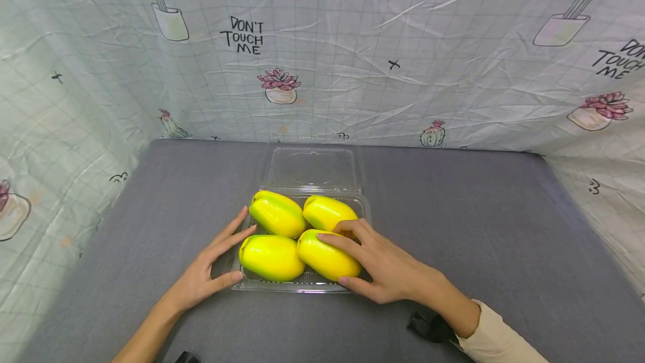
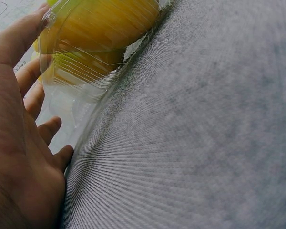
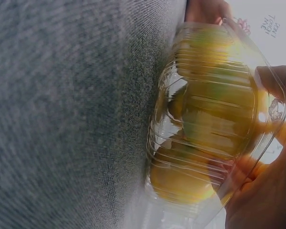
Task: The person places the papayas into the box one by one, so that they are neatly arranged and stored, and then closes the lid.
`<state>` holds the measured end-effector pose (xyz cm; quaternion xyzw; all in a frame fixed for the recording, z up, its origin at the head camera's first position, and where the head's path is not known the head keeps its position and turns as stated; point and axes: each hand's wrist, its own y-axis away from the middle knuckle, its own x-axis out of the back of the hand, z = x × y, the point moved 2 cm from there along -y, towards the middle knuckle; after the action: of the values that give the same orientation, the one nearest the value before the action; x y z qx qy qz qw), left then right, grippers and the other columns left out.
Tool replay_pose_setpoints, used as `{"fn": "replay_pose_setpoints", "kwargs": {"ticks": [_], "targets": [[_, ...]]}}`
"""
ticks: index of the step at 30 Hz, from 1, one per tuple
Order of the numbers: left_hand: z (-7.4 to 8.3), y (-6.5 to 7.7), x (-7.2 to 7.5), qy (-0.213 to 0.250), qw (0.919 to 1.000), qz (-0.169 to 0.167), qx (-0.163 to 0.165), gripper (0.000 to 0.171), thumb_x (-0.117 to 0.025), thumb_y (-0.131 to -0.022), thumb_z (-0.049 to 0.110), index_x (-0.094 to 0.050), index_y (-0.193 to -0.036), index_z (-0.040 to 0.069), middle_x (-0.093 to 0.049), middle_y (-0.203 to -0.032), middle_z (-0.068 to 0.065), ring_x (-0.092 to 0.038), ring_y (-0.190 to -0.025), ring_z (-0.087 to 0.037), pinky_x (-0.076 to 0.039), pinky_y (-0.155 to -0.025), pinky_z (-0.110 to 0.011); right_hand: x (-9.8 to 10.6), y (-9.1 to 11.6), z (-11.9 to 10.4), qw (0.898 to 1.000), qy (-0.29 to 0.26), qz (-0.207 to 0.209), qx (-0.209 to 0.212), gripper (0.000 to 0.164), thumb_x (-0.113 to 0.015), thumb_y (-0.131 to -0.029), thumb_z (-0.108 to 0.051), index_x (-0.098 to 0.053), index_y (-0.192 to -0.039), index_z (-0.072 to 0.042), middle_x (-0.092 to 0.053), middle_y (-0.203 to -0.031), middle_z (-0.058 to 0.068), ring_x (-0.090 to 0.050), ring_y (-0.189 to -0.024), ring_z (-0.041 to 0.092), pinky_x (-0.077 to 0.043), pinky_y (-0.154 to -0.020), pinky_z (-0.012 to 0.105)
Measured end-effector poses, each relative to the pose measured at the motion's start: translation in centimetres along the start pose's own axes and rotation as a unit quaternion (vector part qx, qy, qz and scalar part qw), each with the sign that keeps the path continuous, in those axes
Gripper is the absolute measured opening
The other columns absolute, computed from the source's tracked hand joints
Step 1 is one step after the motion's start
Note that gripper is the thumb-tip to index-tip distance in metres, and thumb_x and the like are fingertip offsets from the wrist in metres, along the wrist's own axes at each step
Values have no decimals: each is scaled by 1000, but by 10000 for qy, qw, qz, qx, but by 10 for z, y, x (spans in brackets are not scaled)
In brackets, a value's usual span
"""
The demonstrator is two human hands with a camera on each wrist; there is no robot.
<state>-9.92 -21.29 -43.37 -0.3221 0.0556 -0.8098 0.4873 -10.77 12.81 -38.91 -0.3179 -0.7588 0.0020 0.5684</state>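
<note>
Yellow-green fruits (image 1: pixel 272 257), four in two rows, fill a clear plastic container (image 1: pixel 302 289) on the grey table (image 1: pixel 453 212) in the head view, the lid (image 1: pixel 312 168) open behind. The right hand (image 1: pixel 385 262) grips the front right fruit; the left hand (image 1: pixel 201 270), fingers extended, touches the container's left side. The left wrist view shows those fingers spread by the ribbed wall. In the right wrist view, the thumb (image 3: pixel 276 83) reaches over the rim.

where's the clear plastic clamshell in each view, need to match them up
Head: clear plastic clamshell just below and left of centre, lid open.
Left wrist: upper left, ribbed wall showing.
Right wrist: right of centre, ribbed wall showing.
Shared landmark: the yellow-green fruits inside it.
</note>
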Motion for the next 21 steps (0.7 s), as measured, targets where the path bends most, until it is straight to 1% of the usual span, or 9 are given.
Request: {"fn": "replay_pose_setpoints", "kwargs": {"ticks": [5,12,18,21], "targets": [[-1,0,0,23,10000,-8,-17,70,-70,-81,10,-41,-143,1,-13,-157,-19,-11,-144,-35,-12,-110,-22,-1,1,0,10000,13,-51,-62,67,-58,-92,-35,-29,-150,-19,-36,-137,7,-37,-119,19,-41,-91,39],[0,0,0,17,10000,-15,26,69,-70,-81,11,-41,-144,3,-13,-158,-17,-10,-144,-34,-12,-110,-21,0,0,0,10000,1,-38,8,67,-57,-92,-34,-29,-150,-16,-37,-136,5,-38,-117,19,-40,-92,38],[0,-1,0,83,10000,-13,-12,69,-70,-82,11,-41,-144,1,-13,-157,-19,-10,-144,-35,-12,-110,-22,2,0,0,9999,-62,37,80,66,-59,-91,-32,-31,-149,-15,-37,-136,6,-37,-117,18,-40,-91,38],[-1,1,1,148,9999,25,-36,69,-70,-83,14,-40,-143,0,-13,-157,-20,-11,-144,-35,-12,-110,-22,1,0,0,9999,-79,23,80,66,-58,-92,-32,-30,-149,-15,-36,-136,5,-37,-118,18,-40,-93,38]]}}
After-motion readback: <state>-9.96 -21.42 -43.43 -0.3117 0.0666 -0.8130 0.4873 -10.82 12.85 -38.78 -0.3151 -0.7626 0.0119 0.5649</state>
